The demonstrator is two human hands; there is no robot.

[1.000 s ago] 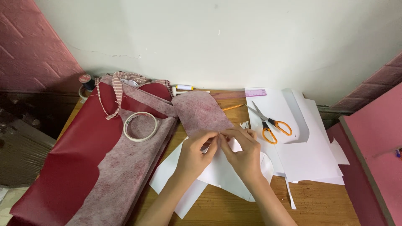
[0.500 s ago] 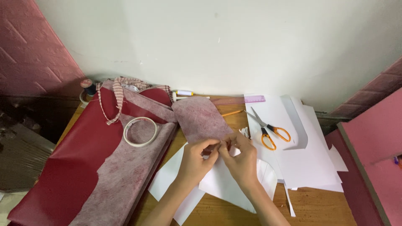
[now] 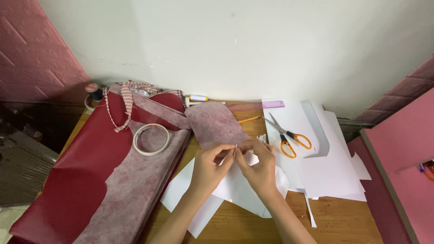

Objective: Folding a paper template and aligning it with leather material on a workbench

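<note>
Left hand (image 3: 209,168) and right hand (image 3: 258,166): fingers of both pinch the near edge of a mottled pink fabric piece (image 3: 214,124), mid-desk (image 3: 343,221), over white paper (image 3: 239,190); tape ring (image 3: 151,139) left, scissors (image 3: 288,138) right

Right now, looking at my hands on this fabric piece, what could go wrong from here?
Both hands, left hand and right hand, pinch the mottled pink fabric piece at one edge over loose white paper sheets; the paper may slide and throw off alignment. The orange-handled scissors lie close beside the right hand, so a sideways reach might catch the blades. The tape roll rests on sloping material and could slip off.
</note>
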